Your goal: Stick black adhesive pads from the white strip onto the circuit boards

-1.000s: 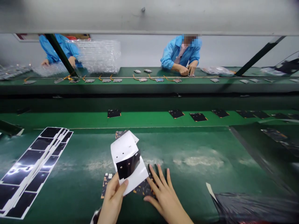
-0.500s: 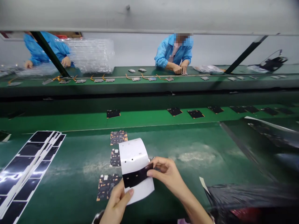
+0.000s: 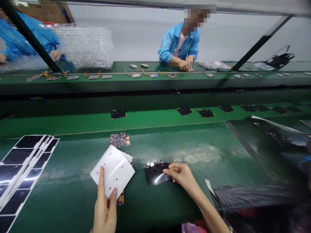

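My left hand (image 3: 105,204) grips a white backing sheet (image 3: 114,171) with small dark holes, its thumb and index finger lying on the near face. Between finger and thumb of my right hand (image 3: 178,173) is the right edge of a glossy black adhesive film (image 3: 157,177). Metal connectors of a circuit board (image 3: 153,163) show along the film's far edge; whether the film touches the board I cannot tell. Beyond the sheet lies another circuit board (image 3: 120,139), black and orange. More board corners peek out from behind the sheet, which hides the rest.
Printed sheets of black films (image 3: 18,171) are stacked at left. Several black-covered boards (image 3: 206,113) rest on the bright green belt (image 3: 150,118). Crumpled black plastic (image 3: 255,195) lies near right. Across the line, a person in blue (image 3: 179,45) handles a small part.
The black film has come off the white sheet and moved right in my right hand, over a board. My left hand has shifted left and turned the sheet. The view has tilted slightly.
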### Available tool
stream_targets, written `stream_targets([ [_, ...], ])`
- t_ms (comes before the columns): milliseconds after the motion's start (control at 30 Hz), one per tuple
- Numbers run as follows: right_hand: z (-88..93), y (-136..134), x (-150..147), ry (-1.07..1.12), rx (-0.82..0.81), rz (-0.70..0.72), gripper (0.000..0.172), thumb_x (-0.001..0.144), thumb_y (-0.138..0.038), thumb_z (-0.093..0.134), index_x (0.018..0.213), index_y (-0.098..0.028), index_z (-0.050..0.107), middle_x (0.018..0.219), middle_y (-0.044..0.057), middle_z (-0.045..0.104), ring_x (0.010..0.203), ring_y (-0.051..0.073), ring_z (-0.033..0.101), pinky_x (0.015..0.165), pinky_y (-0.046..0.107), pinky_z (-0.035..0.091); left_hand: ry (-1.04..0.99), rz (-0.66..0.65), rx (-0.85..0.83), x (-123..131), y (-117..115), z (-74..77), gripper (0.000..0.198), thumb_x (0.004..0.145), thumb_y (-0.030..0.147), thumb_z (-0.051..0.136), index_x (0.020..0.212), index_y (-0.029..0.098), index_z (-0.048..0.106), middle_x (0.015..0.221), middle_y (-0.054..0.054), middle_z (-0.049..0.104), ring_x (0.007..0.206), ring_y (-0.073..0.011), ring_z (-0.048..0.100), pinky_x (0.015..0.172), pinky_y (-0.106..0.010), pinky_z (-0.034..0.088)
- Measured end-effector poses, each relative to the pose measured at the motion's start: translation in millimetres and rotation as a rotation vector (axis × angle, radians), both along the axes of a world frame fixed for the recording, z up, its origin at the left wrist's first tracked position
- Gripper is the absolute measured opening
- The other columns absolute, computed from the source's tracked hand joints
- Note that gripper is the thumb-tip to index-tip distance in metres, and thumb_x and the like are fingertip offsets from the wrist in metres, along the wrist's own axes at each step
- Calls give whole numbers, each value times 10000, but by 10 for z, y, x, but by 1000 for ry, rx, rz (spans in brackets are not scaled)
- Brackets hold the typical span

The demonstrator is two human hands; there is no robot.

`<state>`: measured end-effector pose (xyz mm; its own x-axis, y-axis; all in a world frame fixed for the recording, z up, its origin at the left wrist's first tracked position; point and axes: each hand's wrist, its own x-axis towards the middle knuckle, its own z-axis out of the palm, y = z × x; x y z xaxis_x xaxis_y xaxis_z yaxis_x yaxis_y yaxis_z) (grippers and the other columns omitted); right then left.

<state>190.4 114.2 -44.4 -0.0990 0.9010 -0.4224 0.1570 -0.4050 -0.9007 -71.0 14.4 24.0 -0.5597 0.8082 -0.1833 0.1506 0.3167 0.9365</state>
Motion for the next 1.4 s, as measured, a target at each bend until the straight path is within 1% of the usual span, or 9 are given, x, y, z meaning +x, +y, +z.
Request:
stream_targets([
  [100, -42, -52, 24, -13, 20, -33, 551, 592, -669, 864, 625, -163, 646, 474, -45, 527, 390, 67, 404, 425, 210, 314, 4, -7, -31, 3, -23, -35, 874, 902, 629, 618, 1620, 270, 271, 1369, -102, 633, 1068, -298, 703, 888, -339, 597],
  [167, -26, -71, 31, -33, 17, -34, 561, 597, -686, 852, 625, -162, 655, 478, -37, 538, 388, 71, 401, 422, 217, 315, 22, -17, -56, 12, -32, -49, 862, 913, 620, 605, 1623, 273, 261, 1362, -104, 629, 1043, -295, 710, 855, -338, 609],
  [333, -39, -94, 38, -50, 36, -46, 557, 614, -684, 850, 636, -160, 664, 493, -31, 551, 395, 74, 412, 426, 218, 327, 40, -17, -66, 17, -33, -33, 860, 904, 618, 619, 1621, 302, 265, 1403, -91, 601, 1072, -310, 702, 896, -362, 603],
  [567, -124, -111, 65, -66, 60, -22, 534, 659, -675, 830, 665, -163, 679, 522, -24, 566, 410, 83, 422, 445, 229, 339, 24, -14, -18, 33, -22, 24, 860, 901, 604, 639, 1617, 297, 275, 1281, -91, 679, 917, -288, 731, 886, -392, 601],
  [767, -109, -110, 60, -81, 63, -14, 539, 658, -685, 825, 661, -166, 681, 520, -21, 563, 413, 89, 423, 447, 235, 347, 21, -4, -12, 25, -17, 68, 904, 863, 615, 685, 1608, 270, 308, 1238, -90, 691, 944, -296, 710, 793, -340, 607],
  [933, -102, -102, 55, -75, 59, -20, 539, 652, -677, 831, 647, -163, 669, 504, -28, 549, 408, 84, 423, 442, 226, 343, 142, -24, -80, 68, -11, 126, 809, 921, 642, 575, 1609, 344, 272, 1305, -71, 654, 950, -256, 703, 676, -252, 572],
  [1067, -95, -107, 60, -72, 62, -18, 545, 652, -683, 827, 643, -164, 663, 507, -26, 556, 408, 83, 421, 442, 226, 344, 112, -23, -79, 81, -10, 125, 821, 923, 644, 566, 1613, 312, 268, 1303, -73, 654, 925, -242, 697, 681, -240, 561],
  [1200, -92, -113, 61, -78, 67, -21, 525, 664, -659, 832, 642, -163, 662, 498, -33, 539, 408, 81, 417, 442, 224, 329, 91, -17, -79, 83, -2, 129, 857, 910, 659, 570, 1619, 299, 251, 1230, -85, 681, 920, -263, 705, 739, -295, 588],
  [1400, -92, -103, 54, -89, 57, -26, 522, 659, -652, 836, 644, -160, 660, 484, -38, 520, 404, 75, 401, 444, 221, 300, 110, -46, -94, 82, 0, 149, 824, 916, 708, 522, 1611, 375, 231, 1326, -53, 656, 906, -241, 713, 778, -290, 582],
])
